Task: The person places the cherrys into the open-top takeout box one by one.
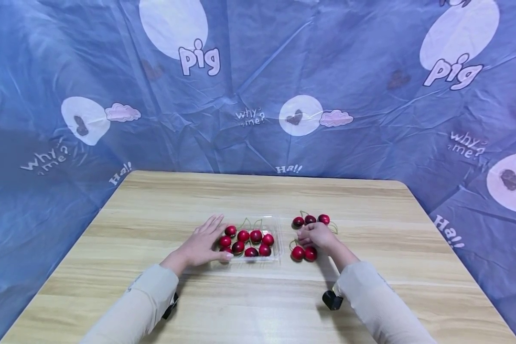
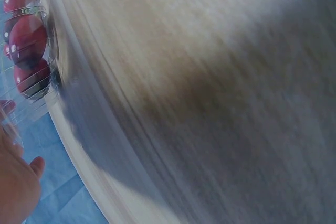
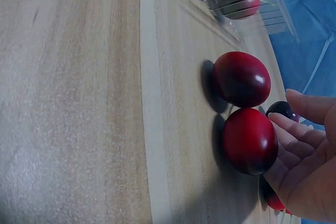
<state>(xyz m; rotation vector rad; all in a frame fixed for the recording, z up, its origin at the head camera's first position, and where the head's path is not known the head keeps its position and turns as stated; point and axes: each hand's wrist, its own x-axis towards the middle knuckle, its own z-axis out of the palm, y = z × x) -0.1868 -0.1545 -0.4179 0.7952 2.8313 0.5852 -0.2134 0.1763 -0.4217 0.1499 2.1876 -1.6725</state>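
A clear plastic tray (image 1: 277,239) holds several dark red cherries (image 1: 255,236), some with green stems. My left hand (image 1: 204,242) lies spread at the tray's left end, its thumb along the front edge and its fingers behind. In the left wrist view only part of that hand (image 2: 18,182) shows, beside the tray wall. To the right of the tray, my right hand (image 1: 316,235) reaches between two front cherries (image 1: 298,253) and three back cherries (image 1: 324,219). The right wrist view shows its thumb and fingers apart, fingertips close to a dark cherry (image 3: 282,109); contact is unclear.
Both groups of loose cherries lie on a light wood-grain table (image 1: 249,301). A blue printed cloth (image 1: 258,86) hangs behind the table's far edge. A small black device (image 1: 332,300) sits at the right wrist.
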